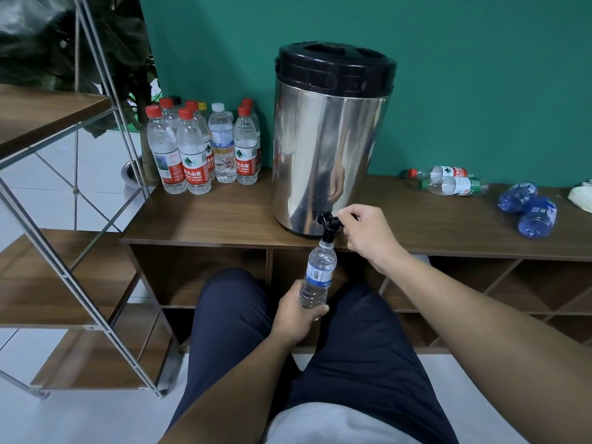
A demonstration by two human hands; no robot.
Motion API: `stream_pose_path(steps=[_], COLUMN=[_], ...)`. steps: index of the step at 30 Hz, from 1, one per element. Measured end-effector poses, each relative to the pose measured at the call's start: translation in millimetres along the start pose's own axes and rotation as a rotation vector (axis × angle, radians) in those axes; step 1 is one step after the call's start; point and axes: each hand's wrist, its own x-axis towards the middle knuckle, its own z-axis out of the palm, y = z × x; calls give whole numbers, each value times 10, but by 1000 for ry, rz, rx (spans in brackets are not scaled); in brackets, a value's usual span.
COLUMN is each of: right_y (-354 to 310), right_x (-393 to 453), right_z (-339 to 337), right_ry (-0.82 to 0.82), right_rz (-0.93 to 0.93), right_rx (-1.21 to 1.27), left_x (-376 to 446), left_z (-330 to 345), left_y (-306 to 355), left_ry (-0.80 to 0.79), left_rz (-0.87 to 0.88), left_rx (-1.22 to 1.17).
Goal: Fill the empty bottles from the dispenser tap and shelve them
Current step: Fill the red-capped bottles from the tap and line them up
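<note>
A steel dispenser with a black lid stands on the low wooden cabinet. Its black tap juts over the front edge. My right hand grips the tap lever. My left hand holds the base of a clear bottle with a blue label, upright, with its open mouth right under the spout. Several capped bottles stand upright left of the dispenser. Two clear bottles and two blue bottles lie on their sides on the right.
A wood and metal shelf rack stands at the left, with a potted plant behind it. Open cubby compartments run under the cabinet top. My knees are close to the cabinet front. A white cloth lies at far right.
</note>
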Motion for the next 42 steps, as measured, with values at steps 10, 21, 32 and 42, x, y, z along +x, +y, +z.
stream_pose_path(steps=[10, 21, 32, 42], right_y=[-32, -352, -140, 505], right_x=[45, -77, -99, 254], right_z=[-25, 19, -300, -528], right_ry=[37, 71, 51, -69], right_rz=[-66, -359, -197, -56], right_rx=[-158, -609, -419, -920], left_x=[6, 8, 12, 28], left_z=[-1, -9, -12, 1], left_y=[-25, -44, -44, -79], left_ry=[-5, -16, -20, -35], left_rz=[-5, -7, 1, -28], left_rx=[-8, -43, -43, -17])
